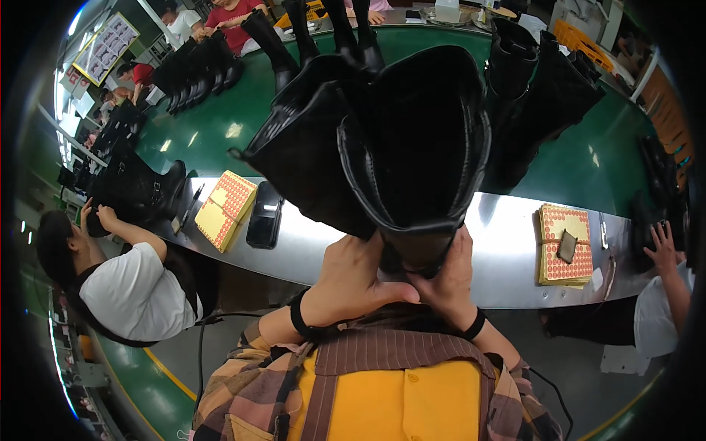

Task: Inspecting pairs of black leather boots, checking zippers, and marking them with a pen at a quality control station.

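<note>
Right in front of me stands a tall black boot (pixel 415 162), its wide shaft opening turned up toward me. My left hand (pixel 349 272) grips its lower part from the left, thumb stretched across the near side. From the right, my right hand (pixel 450 283) closes around the same part, the two thumbs nearly meeting. The boot's foot is mostly hidden by the shaft and my hands. Close against it on the left is another black boot shaft (pixel 305 154), whose lower end I cannot make out. Dark bands circle both my wrists.
A metal ledge (pixel 507 257) edges the green table (pixel 441 37). Sticker sheet stacks lie left (pixel 226 211) and right (pixel 581 253), with a phone (pixel 265 224) beside the left one. More black boots (pixel 526 103) stand beyond. Co-workers sit left (pixel 129 287) and right (pixel 665 294).
</note>
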Demonstrator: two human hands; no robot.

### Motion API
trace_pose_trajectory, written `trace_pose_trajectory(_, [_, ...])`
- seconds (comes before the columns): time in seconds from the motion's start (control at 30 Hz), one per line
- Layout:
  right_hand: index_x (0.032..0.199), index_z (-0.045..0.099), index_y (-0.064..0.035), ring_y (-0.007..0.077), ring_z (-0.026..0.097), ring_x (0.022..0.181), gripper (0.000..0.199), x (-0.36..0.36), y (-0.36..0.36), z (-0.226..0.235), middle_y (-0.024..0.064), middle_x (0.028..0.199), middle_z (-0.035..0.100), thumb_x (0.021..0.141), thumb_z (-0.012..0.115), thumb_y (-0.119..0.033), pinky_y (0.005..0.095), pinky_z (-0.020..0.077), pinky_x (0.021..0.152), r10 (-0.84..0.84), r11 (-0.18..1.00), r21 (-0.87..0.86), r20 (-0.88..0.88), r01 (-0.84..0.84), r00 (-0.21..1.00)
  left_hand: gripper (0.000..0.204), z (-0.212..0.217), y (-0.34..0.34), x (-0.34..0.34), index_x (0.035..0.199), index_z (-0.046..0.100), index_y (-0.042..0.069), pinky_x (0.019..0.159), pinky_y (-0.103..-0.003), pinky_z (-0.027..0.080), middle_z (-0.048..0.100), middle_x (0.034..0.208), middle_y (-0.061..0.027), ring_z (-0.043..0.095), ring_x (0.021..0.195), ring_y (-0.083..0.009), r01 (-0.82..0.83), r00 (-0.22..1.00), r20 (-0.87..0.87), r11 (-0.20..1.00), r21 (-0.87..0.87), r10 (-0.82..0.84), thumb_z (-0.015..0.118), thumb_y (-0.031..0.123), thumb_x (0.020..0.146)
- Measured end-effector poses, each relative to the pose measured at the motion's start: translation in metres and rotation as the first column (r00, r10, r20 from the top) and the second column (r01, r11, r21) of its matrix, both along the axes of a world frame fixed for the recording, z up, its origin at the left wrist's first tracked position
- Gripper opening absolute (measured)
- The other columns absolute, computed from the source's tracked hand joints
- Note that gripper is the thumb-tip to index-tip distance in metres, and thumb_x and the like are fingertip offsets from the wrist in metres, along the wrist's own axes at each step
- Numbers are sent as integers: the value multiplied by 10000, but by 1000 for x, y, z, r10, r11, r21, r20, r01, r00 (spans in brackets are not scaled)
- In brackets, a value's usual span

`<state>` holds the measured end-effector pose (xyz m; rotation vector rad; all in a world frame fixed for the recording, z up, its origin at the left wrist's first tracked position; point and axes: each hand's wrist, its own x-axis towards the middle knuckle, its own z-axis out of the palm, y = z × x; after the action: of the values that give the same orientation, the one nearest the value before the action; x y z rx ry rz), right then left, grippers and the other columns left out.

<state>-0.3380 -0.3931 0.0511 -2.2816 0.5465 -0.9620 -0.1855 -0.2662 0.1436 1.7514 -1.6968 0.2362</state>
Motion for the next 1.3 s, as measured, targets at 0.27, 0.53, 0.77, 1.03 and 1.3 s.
trace_pose_trajectory(0.27, [1030, 680, 52, 174, 677, 900, 223, -44, -41, -13, 93, 954, 725, 812, 724, 54, 295, 513, 838, -291, 889, 450, 405, 88, 867, 531, -26, -1, -6, 1412, 518, 112, 502, -356, 436, 606, 644, -101, 550, 484, -276, -289, 951, -127, 956, -47, 282, 662, 124, 901])
trace_pose_trajectory(0.53, [1163, 626, 56, 191, 627, 1035, 326, -118, -60, -32, 115, 1135, 663, 841, 682, 70, 297, 453, 971, -341, 921, 328, 425, 209, 838, 793, -83, -1, -9, 1410, 332, -37, 837, -372, 493, 536, 1206, -232, 608, 982, -330, -249, 968, -122, 843, -477, 217, 799, 46, 775])
trace_pose_trajectory(0.77, [1386, 421, 64, 293, 453, 1258, 710, -137, -47, -36, 205, 1372, 481, 771, 744, -83, 406, 294, 1100, -374, 927, 70, 215, 368, 902, 1169, -46, 4, 9, 1507, 68, -4, 1155, -454, 237, 230, 1505, -255, 306, 1393, -348, -260, 964, -218, 674, -692, 149, 855, 341, 714])
trace_pose_trajectory(1.03, [861, 549, -117, 253, 508, 595, 297, -100, -4, 9, 35, 728, 534, 678, 751, 1, 351, 430, 580, 86, 943, -333, 324, 29, 942, 883, 100, 14, 4, 1290, 465, -27, 1041, -473, 381, 527, 1157, -162, 507, 1095, -298, -256, 953, 36, 866, -429, 300, 879, 407, 642])
trace_pose_trajectory(1.3, [953, 630, -37, 217, 576, 657, 190, -32, -13, 7, 86, 818, 614, 792, 729, -46, 316, 467, 610, 101, 981, 161, 48, -108, 994, 380, 139, 31, 19, 864, 792, 123, 1070, -522, 340, 395, 708, 0, 423, 799, -244, 157, 971, 198, 983, -100, -134, 835, 261, 513])
